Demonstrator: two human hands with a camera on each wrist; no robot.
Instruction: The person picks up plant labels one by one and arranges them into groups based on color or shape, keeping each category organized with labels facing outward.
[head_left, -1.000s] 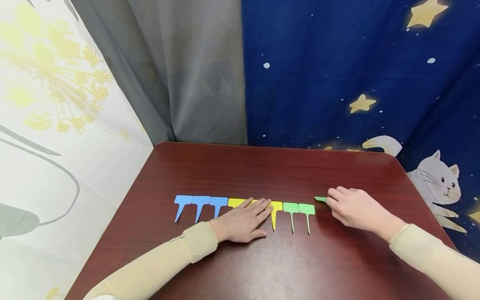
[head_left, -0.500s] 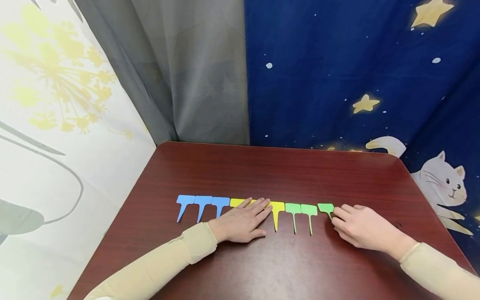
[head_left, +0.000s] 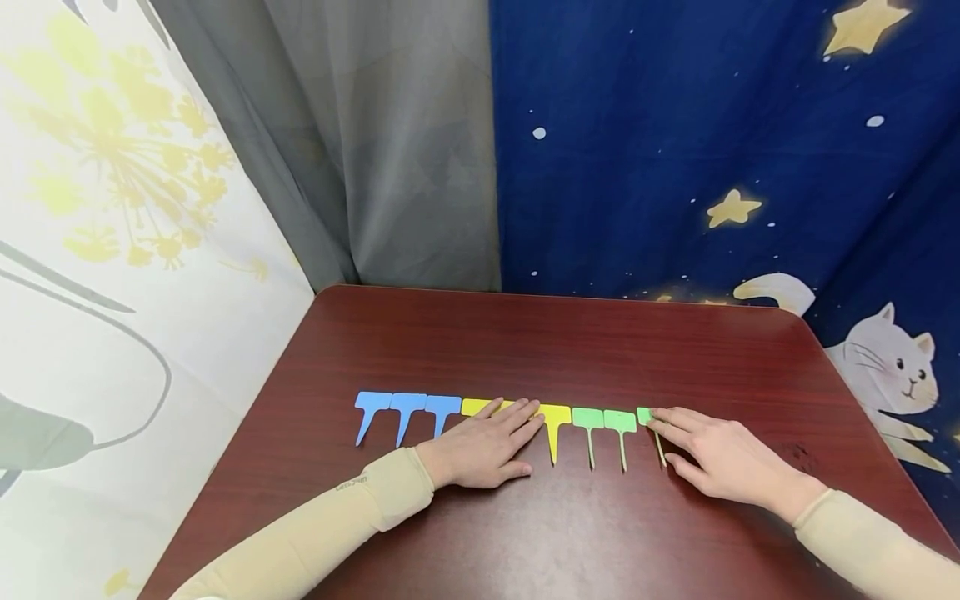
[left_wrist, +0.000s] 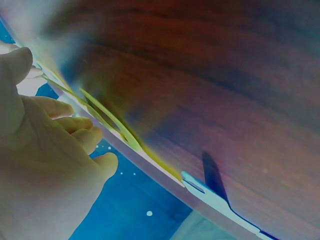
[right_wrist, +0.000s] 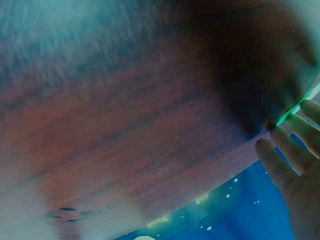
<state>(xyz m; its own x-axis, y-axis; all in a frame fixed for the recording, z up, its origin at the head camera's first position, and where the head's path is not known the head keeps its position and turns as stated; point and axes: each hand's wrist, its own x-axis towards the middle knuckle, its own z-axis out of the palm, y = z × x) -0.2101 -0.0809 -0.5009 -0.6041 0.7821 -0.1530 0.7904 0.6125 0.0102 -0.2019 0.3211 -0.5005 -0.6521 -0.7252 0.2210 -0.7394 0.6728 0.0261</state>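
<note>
A row of T-shaped plastic plant labels lies across the table, stems toward the person. Blue plant labels (head_left: 408,405) are on the left, yellow plant labels (head_left: 556,417) in the middle, green plant labels (head_left: 588,418) to the right. The left hand (head_left: 483,446) rests flat over the yellow ones, fingers extended, hiding part of them. Straight fingers of the right hand (head_left: 716,454) touch the head of the rightmost green plant label (head_left: 644,416), which lies slightly apart from its neighbour. In the right wrist view, a bright green label edge (right_wrist: 290,114) shows by the fingertips.
The dark red-brown table (head_left: 555,342) has rounded far corners. Behind it hang a grey curtain (head_left: 420,167) and a blue star-patterned curtain (head_left: 615,167). A white patterned cloth (head_left: 150,333) borders the left side.
The right hand has lowered the last green plant label onto the table at the row's right end, and its curled fingers have straightened over it. The left hand has stayed in place.
</note>
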